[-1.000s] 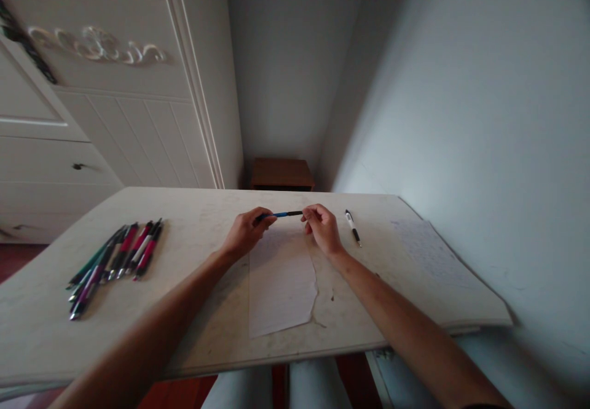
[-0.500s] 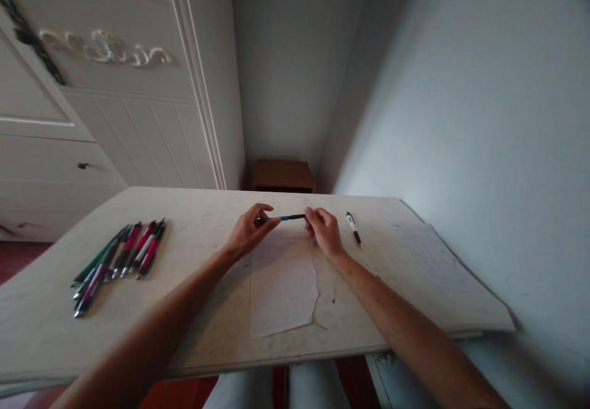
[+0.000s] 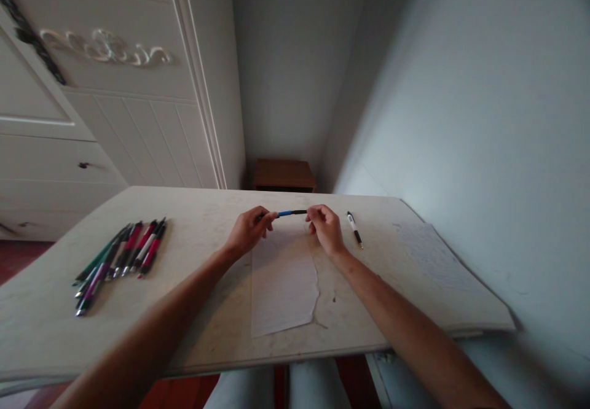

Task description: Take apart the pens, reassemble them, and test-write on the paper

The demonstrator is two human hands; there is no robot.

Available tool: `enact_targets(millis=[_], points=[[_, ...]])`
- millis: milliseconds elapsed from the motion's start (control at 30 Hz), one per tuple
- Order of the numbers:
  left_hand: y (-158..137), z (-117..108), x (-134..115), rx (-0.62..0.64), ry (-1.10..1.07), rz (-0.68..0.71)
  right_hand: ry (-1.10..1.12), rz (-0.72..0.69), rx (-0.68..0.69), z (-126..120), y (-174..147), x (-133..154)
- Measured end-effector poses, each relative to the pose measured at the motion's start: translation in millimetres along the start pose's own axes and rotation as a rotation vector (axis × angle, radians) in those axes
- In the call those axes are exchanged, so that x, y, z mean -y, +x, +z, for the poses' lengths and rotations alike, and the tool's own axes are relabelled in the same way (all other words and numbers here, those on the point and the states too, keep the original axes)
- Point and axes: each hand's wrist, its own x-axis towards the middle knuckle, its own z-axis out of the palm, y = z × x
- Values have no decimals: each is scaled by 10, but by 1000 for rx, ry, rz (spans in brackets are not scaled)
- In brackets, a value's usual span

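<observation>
A blue and black pen (image 3: 286,213) is held level above the table, stretched between both hands. My left hand (image 3: 251,229) is closed on its blue end, thumb and fingers pinching it. At the black end, my right hand (image 3: 325,227) pinches it with thumb and forefinger, hiding the tip. Below the hands lies a sheet of paper (image 3: 283,286) with a torn right edge. Just right of my right hand rests a white and black pen (image 3: 354,229).
Several pens (image 3: 147,247) in red, black, green and purple lie in a group on the left of the white table (image 3: 198,329). A written sheet (image 3: 433,255) lies at the right, by the wall. A brown wooden stand (image 3: 284,174) is behind the table.
The fingers of my left hand have closed further round the blue end of the pen. Both hands and the pen have risen slightly; the things on the table stay put.
</observation>
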Motion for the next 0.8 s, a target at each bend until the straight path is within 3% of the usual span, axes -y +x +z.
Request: enact_targets(millis=[367, 567, 800], points=[[36, -74, 18, -28, -30, -30, 30, -29, 79, -64, 77, -21], [81, -106, 91, -82, 150, 71, -105, -58, 196, -247, 184, -93], [88, -173, 137, -4, 292, 154, -281, -158, 211, -444, 262, -178]])
